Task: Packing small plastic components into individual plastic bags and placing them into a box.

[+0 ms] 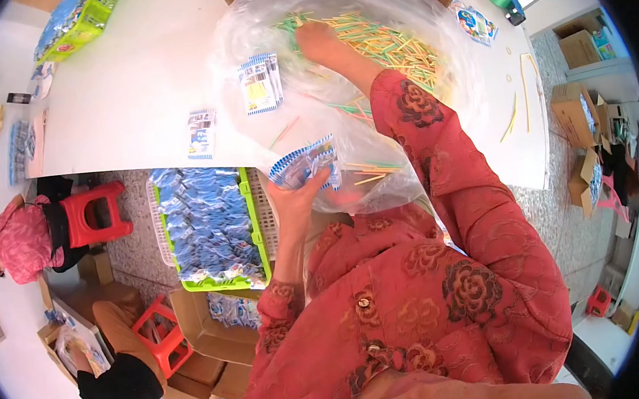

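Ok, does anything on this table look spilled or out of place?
Mildly: a few thin yellowish sticks lie loose on the right side of the white table, apart from the coloured pile in the clear plastic bag. They look like strays, though I can't tell for sure.

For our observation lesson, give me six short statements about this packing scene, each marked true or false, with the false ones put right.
1. The left hand holds blue-and-white packets. True.
2. The right hand is at the thin coloured sticks. True.
3. Those sticks are all one colour. False: green, yellow and orange ones show.
4. The green-rimmed basket is filled with blue packages. True.
5. That basket is on the person's right. False: it is on the left.
6. All the stools at the picture's left are blue. False: two red stools show there.
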`<action>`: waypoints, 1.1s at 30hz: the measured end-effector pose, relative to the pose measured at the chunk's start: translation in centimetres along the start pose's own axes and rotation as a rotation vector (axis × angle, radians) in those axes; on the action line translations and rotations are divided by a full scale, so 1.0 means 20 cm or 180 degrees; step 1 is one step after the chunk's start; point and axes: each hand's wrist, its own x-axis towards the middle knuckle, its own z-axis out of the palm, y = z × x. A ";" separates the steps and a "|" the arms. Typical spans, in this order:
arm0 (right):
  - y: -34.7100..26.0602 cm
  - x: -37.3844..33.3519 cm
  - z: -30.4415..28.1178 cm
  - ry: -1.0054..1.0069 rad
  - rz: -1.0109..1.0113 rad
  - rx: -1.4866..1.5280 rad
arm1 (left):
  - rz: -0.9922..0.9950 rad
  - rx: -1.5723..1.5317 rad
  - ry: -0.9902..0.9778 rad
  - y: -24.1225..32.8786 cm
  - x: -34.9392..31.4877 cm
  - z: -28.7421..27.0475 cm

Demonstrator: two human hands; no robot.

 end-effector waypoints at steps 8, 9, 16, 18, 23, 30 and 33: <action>0.00 0.01 0.04 0.0070 0.0093 -0.0036 | 0.0097 -0.0156 0.0032 0.00 -0.01 -0.01; 0.02 0.01 0.06 0.0081 0.0104 -0.0030 | 0.0101 -0.0146 0.0019 0.00 -0.02 -0.01; 0.15 -0.04 0.16 0.0748 0.0281 0.0716 | 0.0070 -0.0107 0.0008 0.01 -0.03 -0.01; 0.18 -0.07 0.17 0.0837 0.0261 0.0804 | 0.0058 -0.0094 0.0009 0.01 -0.03 -0.01; 0.22 -0.16 0.13 0.0463 0.0376 0.1720 | 0.0131 -0.0161 -0.0047 0.00 -0.03 -0.01; 0.29 -0.24 0.14 0.0918 -0.0044 0.1697 | 0.0227 -0.0086 -0.0079 -0.01 -0.04 0.03; 0.28 -0.31 0.06 0.1182 -0.0037 0.1997 | 0.0141 0.0039 0.0005 -0.01 -0.04 0.03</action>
